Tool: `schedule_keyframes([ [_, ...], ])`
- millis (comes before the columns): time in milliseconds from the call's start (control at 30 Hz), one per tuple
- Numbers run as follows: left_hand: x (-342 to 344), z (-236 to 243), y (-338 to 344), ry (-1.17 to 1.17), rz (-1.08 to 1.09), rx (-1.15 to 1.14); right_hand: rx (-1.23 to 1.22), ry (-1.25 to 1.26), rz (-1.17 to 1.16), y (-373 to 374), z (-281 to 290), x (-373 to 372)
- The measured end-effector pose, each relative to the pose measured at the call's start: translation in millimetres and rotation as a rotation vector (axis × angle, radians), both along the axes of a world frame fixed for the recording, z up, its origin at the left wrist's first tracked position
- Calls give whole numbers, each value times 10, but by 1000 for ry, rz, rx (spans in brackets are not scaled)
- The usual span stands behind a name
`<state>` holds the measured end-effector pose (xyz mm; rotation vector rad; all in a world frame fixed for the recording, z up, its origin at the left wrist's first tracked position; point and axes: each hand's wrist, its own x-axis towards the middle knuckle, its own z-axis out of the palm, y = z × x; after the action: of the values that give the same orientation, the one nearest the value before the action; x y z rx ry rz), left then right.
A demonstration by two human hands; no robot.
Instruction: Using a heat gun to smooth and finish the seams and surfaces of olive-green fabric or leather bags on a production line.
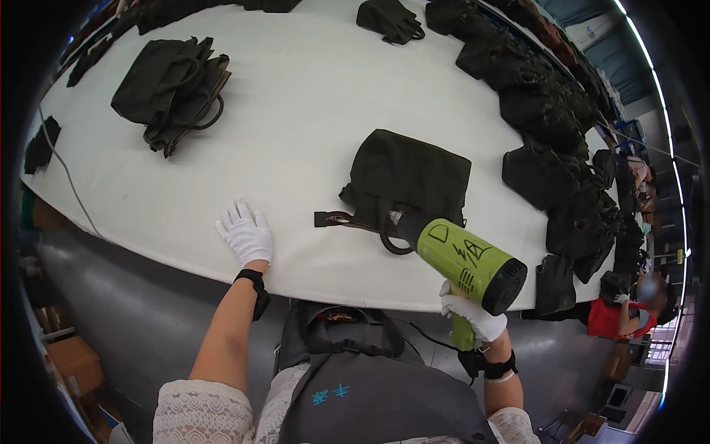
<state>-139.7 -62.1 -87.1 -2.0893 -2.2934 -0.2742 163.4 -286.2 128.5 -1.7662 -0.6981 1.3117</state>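
My right hand (477,314), in a white glove, grips the handle of a green heat gun (466,255). Its dark nozzle points left and away from me, over the handles of a dark handbag (410,174). That bag lies flat on the white table (296,96), with a loop handle and a strip with a zipper (336,219) toward me. Whether the nozzle touches the bag, I cannot tell. My left hand (246,233), also gloved in white, rests flat on the table near its front edge, fingers spread, left of the bag and holding nothing.
More dark handbags (174,89) lie at the far left, and one (388,21) sits at the far edge. A long row of dark bags (547,111) lines the right side. A cord (70,177) crosses the left edge. A person in red (625,314) works at the far right.
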Motion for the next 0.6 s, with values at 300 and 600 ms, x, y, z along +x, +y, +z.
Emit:
schedule_keyframes([
  [300,-26,-3,1,-22,-1,-27,-3,-34,-17,-249,40,-79],
  [600,-11,-23,8,1,-1,11,-72,-60,-27,-206,105,-25],
])
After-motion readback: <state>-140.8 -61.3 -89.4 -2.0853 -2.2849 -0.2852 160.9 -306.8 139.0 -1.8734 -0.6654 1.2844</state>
